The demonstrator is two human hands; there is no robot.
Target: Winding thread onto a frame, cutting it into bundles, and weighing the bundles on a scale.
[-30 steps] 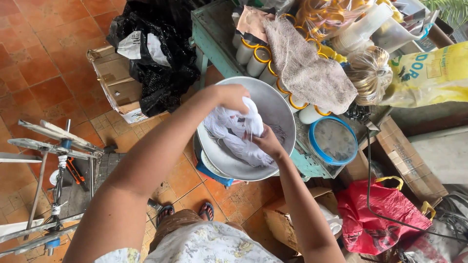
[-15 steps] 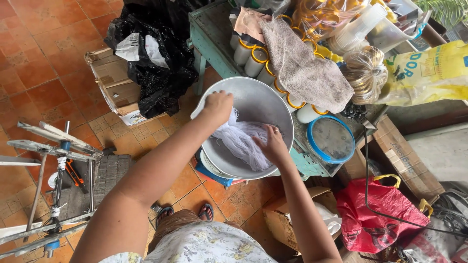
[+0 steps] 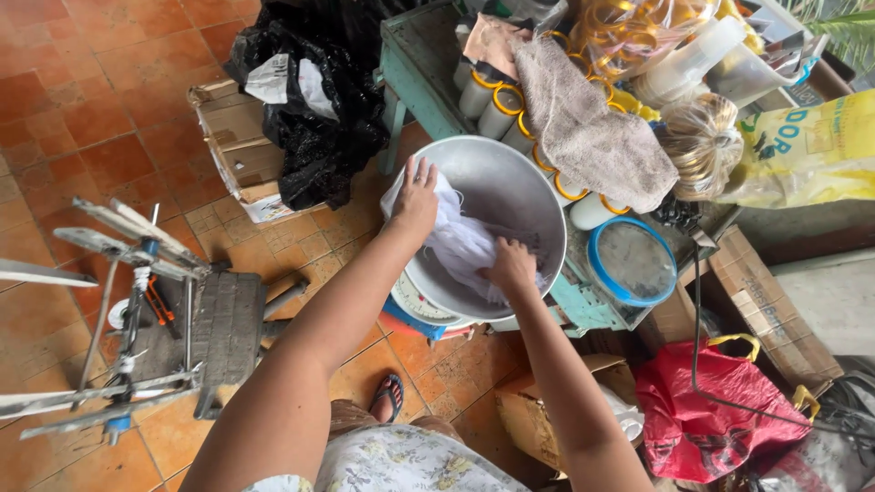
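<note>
A large grey metal basin (image 3: 510, 182) sits on a weighing scale (image 3: 415, 305) beside a teal table. A white mesh cloth (image 3: 460, 241) lies spread across the basin's inside. My left hand (image 3: 415, 196) grips the cloth's edge at the basin's left rim. My right hand (image 3: 510, 266) presses and holds the cloth near the basin's lower middle.
A teal table (image 3: 424, 64) carries a beige towel (image 3: 592, 132), yellow-ringed jars and bags. A blue-rimmed sieve (image 3: 631, 261) lies right of the basin. A black bag (image 3: 324, 109) and cardboard box stand at the left, a metal rack (image 3: 137, 310) lower left, a red bag (image 3: 720, 415) lower right.
The bunched cloth has been spread out over the basin. My left hand moved to the left rim; my right hand went lower into the basin.
</note>
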